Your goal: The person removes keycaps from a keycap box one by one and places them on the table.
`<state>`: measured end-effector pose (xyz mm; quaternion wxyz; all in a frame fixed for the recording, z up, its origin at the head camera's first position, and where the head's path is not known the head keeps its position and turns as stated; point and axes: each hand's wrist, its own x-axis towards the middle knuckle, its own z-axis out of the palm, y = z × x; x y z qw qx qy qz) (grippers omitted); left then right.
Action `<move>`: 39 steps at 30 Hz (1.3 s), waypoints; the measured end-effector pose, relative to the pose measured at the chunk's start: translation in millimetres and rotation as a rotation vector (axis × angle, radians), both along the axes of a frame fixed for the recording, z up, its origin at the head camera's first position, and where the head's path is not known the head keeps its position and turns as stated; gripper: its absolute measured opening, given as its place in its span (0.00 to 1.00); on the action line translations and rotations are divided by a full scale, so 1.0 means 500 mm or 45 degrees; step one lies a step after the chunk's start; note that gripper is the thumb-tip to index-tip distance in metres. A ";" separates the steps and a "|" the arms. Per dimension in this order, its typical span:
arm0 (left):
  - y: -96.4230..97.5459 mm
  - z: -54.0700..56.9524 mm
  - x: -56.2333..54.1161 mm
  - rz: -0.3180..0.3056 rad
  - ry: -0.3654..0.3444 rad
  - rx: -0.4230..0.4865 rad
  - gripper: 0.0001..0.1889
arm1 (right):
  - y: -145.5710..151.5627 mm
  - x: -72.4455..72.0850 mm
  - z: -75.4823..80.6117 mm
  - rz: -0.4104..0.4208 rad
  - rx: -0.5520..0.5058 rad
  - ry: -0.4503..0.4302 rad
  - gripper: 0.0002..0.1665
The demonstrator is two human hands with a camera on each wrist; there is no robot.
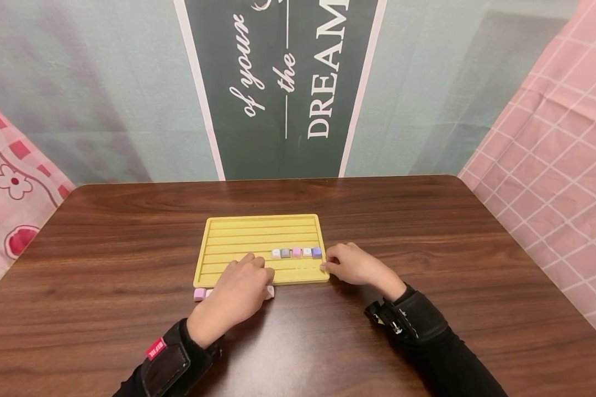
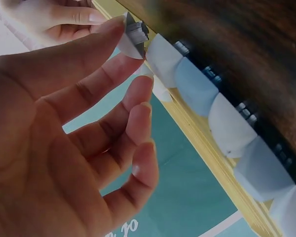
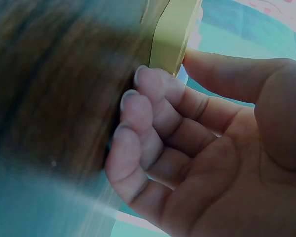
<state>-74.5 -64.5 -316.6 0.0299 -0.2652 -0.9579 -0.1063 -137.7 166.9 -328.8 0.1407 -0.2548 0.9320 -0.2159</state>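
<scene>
A yellow ridged tray (image 1: pixel 258 229) lies on the table. Toward its right side sits a short row of keycaps: white (image 1: pixel 276 253), grey (image 1: pixel 285 253), pink (image 1: pixel 296 252), another white and purple (image 1: pixel 317 252). My left hand (image 1: pixel 240 286) is over the tray's front edge; in the left wrist view its thumb and index finger pinch a pale keycap (image 2: pixel 131 42). More keycaps (image 2: pixel 232 126) stand in a line along the front of the tray, partly hidden by that hand in the head view. My right hand (image 1: pixel 352 264) grips the tray's front right corner between thumb and curled fingers.
The brown wooden table (image 1: pixel 427 220) extends around the tray on all sides. Behind it hangs a green-grey cloth (image 1: pixel 129 110) with white lettering, and pink cloths hang at the left (image 1: pixel 10 209) and right (image 1: pixel 566 138).
</scene>
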 end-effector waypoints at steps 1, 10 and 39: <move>0.000 -0.001 0.000 -0.002 0.000 0.001 0.10 | 0.000 0.000 0.000 0.001 0.000 0.001 0.16; -0.002 -0.007 -0.001 0.005 0.018 -0.008 0.10 | -0.001 -0.002 -0.002 -0.003 0.004 0.001 0.16; -0.001 -0.009 -0.007 0.021 0.091 -0.015 0.10 | -0.005 -0.006 0.000 -0.011 0.014 -0.009 0.16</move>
